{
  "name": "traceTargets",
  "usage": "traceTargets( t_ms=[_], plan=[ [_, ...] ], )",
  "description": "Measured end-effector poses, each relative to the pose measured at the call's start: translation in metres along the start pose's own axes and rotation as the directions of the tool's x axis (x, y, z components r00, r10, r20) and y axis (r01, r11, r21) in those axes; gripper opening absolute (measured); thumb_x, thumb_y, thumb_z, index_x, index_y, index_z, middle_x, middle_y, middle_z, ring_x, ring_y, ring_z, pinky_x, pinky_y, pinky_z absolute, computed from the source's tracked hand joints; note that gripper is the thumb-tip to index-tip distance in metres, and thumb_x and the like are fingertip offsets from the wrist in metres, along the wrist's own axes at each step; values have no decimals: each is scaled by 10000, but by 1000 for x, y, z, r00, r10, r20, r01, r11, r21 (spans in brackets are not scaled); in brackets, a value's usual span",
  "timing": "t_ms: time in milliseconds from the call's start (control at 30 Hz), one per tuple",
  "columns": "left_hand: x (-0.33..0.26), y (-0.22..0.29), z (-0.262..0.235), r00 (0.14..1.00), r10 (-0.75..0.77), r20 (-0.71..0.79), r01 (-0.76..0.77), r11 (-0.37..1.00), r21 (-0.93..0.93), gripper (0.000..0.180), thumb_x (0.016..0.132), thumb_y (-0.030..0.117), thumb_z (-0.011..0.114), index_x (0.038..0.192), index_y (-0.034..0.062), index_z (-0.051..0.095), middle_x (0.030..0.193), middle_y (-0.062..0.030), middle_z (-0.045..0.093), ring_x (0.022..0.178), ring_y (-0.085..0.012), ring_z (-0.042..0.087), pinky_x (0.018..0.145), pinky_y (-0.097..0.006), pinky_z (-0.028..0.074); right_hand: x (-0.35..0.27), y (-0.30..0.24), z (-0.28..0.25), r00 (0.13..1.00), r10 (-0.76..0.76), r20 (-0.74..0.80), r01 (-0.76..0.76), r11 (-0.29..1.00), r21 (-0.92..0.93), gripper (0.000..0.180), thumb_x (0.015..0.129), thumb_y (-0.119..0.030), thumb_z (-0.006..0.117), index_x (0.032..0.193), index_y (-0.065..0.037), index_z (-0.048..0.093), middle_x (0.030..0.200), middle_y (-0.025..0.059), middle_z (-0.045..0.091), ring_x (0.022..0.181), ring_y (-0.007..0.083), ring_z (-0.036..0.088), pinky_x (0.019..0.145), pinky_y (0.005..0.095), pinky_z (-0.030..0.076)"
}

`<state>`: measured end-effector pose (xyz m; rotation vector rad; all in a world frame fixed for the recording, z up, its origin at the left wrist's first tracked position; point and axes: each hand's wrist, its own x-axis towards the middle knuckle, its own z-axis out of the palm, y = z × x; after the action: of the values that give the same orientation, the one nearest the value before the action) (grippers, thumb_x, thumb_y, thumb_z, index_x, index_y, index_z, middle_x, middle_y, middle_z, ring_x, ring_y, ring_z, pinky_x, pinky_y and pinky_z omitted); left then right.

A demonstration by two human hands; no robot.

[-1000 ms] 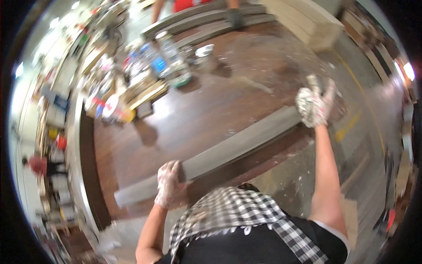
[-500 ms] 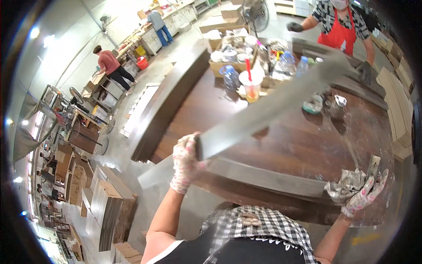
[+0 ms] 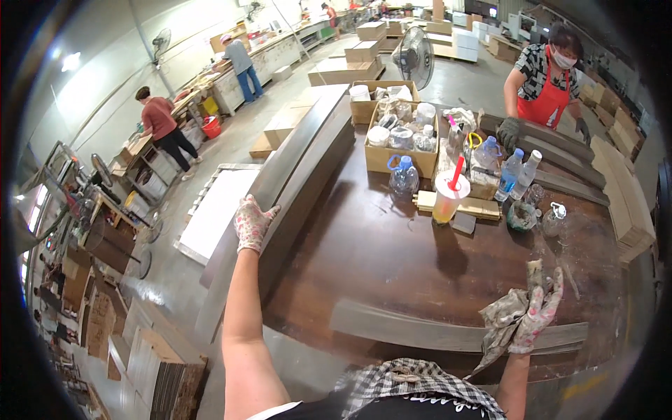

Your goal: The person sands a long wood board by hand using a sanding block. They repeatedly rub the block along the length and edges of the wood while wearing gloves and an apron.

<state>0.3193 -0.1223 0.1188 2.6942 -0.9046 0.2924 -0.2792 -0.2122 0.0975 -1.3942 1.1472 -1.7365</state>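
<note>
My left hand, in a patterned glove, lies around a long dark grey board at the left edge of the table, its thumb along the inner side. The board rests on or against a pile of similar dark boards; which exactly is unclear. At the right, my right hand, gloved alike, holds a crumpled, stained rag and a short, worn block-like piece along its stretched fingers. Just under the rag, another flat grey board lies along the near table edge.
A brown table carries a cardboard box of jars, plastic bottles and a drink cup with a red straw. Across it stands a co-worker in a red apron, a gloved hand on dark boards. A fan stands behind.
The long board in my left hand has swung from across the table to the pile at the left. My right hand, with the rag, has shifted slightly left. The view has tilted up.
</note>
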Motion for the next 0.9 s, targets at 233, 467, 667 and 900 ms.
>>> traceTargets(
  t_ms=[233, 467, 667, 900],
  plan=[
    [24, 11, 68, 982, -31, 185, 26, 999, 28, 762, 716, 530, 848, 1210, 13, 587, 1239, -203, 618, 1106, -362, 658, 932, -443, 555, -14, 17, 21, 967, 243, 71, -249, 964, 90, 621, 974, -186, 628, 1526, -67, 370, 1393, 61, 444, 1212, 189, 486, 997, 330, 487],
    [38, 23, 64, 982, -15, 186, 13, 1000, 15, 722, 704, 515, 862, 1151, 6, 611, 1116, -216, 690, 1045, -384, 681, 906, -448, 561, -15, 54, 28, 968, 189, 168, -185, 982, -36, 607, 936, -120, 627, 1490, -12, 406, 1467, 96, 469, 1249, 199, 480, 1110, 350, 355],
    [41, 21, 69, 987, -35, 155, 33, 999, 17, 720, 702, 525, 862, 1124, -4, 617, 1138, -223, 684, 1063, -380, 676, 920, -446, 555, -13, 44, 26, 960, 172, 223, -148, 981, -124, 638, 909, -98, 666, 1490, -16, 413, 1410, 85, 500, 1224, 192, 494, 1099, 348, 367],
    [21, 42, 60, 857, 356, -372, -383, 924, 1, 645, 771, 453, 833, 1199, 23, 614, 1212, -187, 649, 1139, -330, 631, 989, -414, 505, -26, 44, 22, 955, 249, 159, -261, 964, 56, 594, 948, -118, 626, 1490, -20, 404, 1352, 86, 518, 1214, 187, 505, 1078, 342, 398]
  ],
)
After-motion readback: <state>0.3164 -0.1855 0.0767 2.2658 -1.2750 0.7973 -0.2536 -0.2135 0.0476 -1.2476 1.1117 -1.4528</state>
